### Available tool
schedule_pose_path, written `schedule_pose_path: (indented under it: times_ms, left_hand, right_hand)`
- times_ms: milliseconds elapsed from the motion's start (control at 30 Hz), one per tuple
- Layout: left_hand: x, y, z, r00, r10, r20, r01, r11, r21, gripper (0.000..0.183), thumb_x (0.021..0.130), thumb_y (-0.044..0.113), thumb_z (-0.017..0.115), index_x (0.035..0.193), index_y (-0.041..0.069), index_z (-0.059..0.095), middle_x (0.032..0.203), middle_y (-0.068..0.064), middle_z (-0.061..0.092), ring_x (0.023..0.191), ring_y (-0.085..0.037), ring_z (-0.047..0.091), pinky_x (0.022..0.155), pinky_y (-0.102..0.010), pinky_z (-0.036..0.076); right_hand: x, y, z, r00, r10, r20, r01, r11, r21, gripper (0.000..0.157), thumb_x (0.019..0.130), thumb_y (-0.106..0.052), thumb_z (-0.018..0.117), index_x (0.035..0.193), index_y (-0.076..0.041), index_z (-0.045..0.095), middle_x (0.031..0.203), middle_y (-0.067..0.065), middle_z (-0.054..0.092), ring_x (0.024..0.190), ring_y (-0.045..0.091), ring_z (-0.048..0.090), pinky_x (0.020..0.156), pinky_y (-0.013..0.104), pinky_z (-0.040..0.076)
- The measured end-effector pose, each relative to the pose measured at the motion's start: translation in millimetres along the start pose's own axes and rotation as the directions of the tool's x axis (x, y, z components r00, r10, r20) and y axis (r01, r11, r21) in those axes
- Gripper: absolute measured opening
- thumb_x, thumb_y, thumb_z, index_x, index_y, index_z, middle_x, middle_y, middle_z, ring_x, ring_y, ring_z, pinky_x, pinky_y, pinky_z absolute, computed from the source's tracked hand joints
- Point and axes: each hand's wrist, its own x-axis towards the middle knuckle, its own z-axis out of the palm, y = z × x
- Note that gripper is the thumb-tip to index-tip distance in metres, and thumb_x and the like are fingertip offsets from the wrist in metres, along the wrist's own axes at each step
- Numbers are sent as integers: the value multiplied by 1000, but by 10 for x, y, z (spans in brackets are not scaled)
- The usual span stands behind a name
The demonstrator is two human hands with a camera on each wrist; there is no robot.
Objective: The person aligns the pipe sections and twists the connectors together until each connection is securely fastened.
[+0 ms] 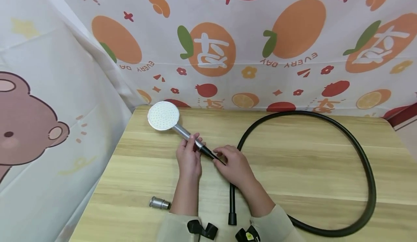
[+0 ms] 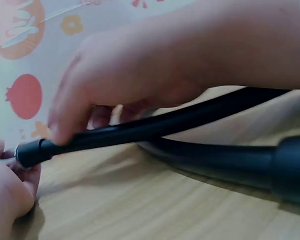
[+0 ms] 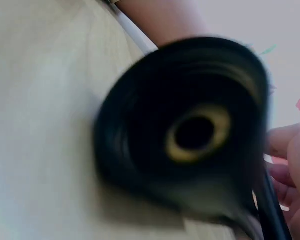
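Farthest left, well beyond the left hand, hangs a white cloth printed with a brown cartoon bear. Just left of the left forearm, on the pale wood-grain table, a short silver-grey cylindrical fitting with a dark end lies on its side. Ahead and to the left of the left hand is a round white-faced shower head with a silver-grey handle, its dotted face turned up.

The left hand grips the lower end of that handle, thumb on the near side. Between the two hands the handle meets a black tapered collar. The right hand pinches the long, flexible black hose just beyond the collar, its fingers bent over it.

Nearer the body than the right hand, between the forearms, rests the hose's free black end piece (the right wrist view catches its open mouth close up, blurred, with a yellowish ring inside). To the right of the right hand the hose sweeps round in a wide loop, passing back under the right sleeve. Behind both hands hangs a white cloth printed with oranges and red fruit.
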Motion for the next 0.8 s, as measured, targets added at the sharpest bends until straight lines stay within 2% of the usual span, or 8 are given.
schedule_pose_path:
  times_ms: [67,167,267,367,433,600,800]
  left_hand:
    - [5,26,-13,1000,1,-7,-1,1000,-12,34,102,15,53,128,-6,50,121,-18,59,99,-23,62,90,-36,56]
    - [-10,71,-23,1000,6,19,-6,1000,-22,38,101,10,53,134,-6,43,132,-21,50,116,-30,57,99,-40,52]
    - [-30,119,-42,998,20,57,-19,1000,-21,50,101,5,49,145,-8,30,146,-21,37,133,-32,46,108,-41,45]
    - [-44,171,-73,996,0,91,1,1000,-7,56,101,3,47,150,-7,22,152,-20,30,139,-32,39,112,-40,40]
    - [-56,210,-86,994,-32,104,31,999,9,54,101,4,48,148,-7,23,148,-20,33,139,-31,38,113,-40,38]
    - [-143,317,-88,993,-82,84,75,994,83,49,100,5,49,143,-5,28,137,-20,41,136,-32,41,112,-41,39]
    - [-327,416,-89,988,-124,92,112,987,118,51,100,2,45,144,-7,21,143,-24,34,139,-34,38,114,-43,38]
  right_hand:
    - [-48,1,-71,997,-33,72,35,999,-25,32,83,-18,77,115,-16,72,102,-4,70,92,13,62,79,33,53]
    - [-133,13,-180,984,-59,167,67,997,-45,42,82,-15,76,123,-17,69,111,-3,69,105,16,62,91,38,53]
    - [-225,20,-280,973,-35,227,45,998,-39,47,81,-11,73,127,-17,66,118,-1,68,112,20,61,95,42,51]
    - [-304,30,-340,968,-7,250,21,998,-53,46,80,-9,70,126,-17,67,120,0,68,114,21,61,97,42,51]
    - [-329,44,-350,975,-14,223,36,995,-92,42,82,-8,70,122,-18,69,117,0,70,110,20,64,94,40,53]
    - [-328,84,-345,996,-68,64,79,976,-201,34,83,-4,73,113,-19,73,101,-1,74,91,16,65,77,35,55]
    - [-377,125,-337,999,-33,-23,28,981,-190,33,81,-2,76,109,-21,75,94,-1,72,87,16,64,72,34,54]
